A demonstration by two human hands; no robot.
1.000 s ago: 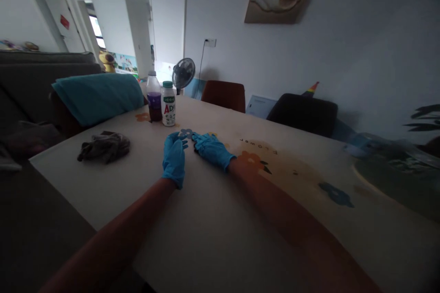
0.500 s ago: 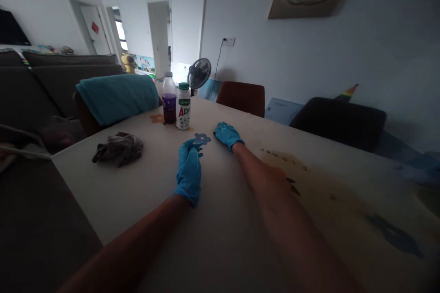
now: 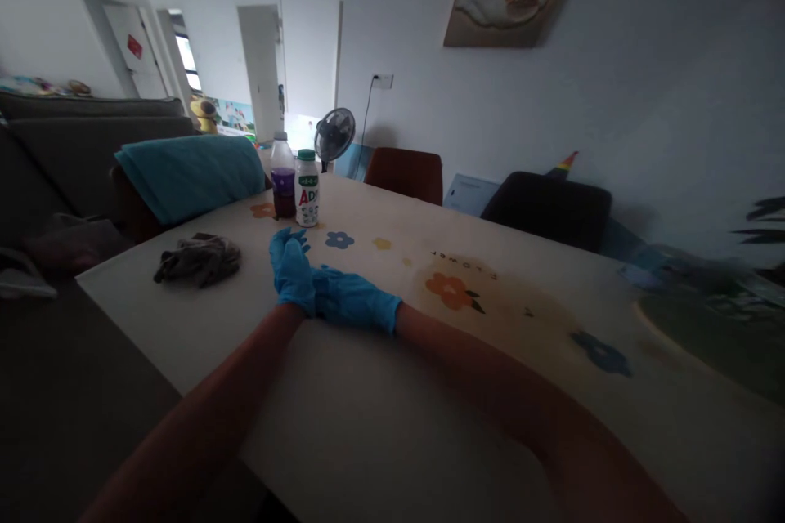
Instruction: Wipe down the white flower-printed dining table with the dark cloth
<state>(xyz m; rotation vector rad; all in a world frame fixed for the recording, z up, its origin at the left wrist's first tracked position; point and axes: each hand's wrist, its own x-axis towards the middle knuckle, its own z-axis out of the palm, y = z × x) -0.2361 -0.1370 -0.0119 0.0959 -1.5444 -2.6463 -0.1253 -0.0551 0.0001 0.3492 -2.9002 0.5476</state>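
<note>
Both my hands wear blue gloves and rest on a pale table (image 3: 380, 392) printed with flowers. My left hand (image 3: 290, 268) stands on its edge with its fingers stretched up and apart, holding nothing. My right hand (image 3: 352, 301) lies just behind it, its fingertips closed against the cuff of my left glove at the wrist. A white bottle with a green cap (image 3: 307, 194) and a clear bottle with purple liquid (image 3: 283, 184) stand a short way beyond my left hand. A printed blue flower (image 3: 339, 240) lies between the hands and the bottles.
A crumpled dark cloth (image 3: 196, 259) lies on the table to the left. A teal blanket (image 3: 187, 173) hangs over a chair at the far left edge. A red-brown chair (image 3: 405, 173) and a black chair (image 3: 549, 208) stand along the far side. A small fan (image 3: 334, 133) is behind the bottles.
My right hand has drawn back from beside the blue flower to my left wrist. My left hand has shifted a little to the left and its fingers have opened.
</note>
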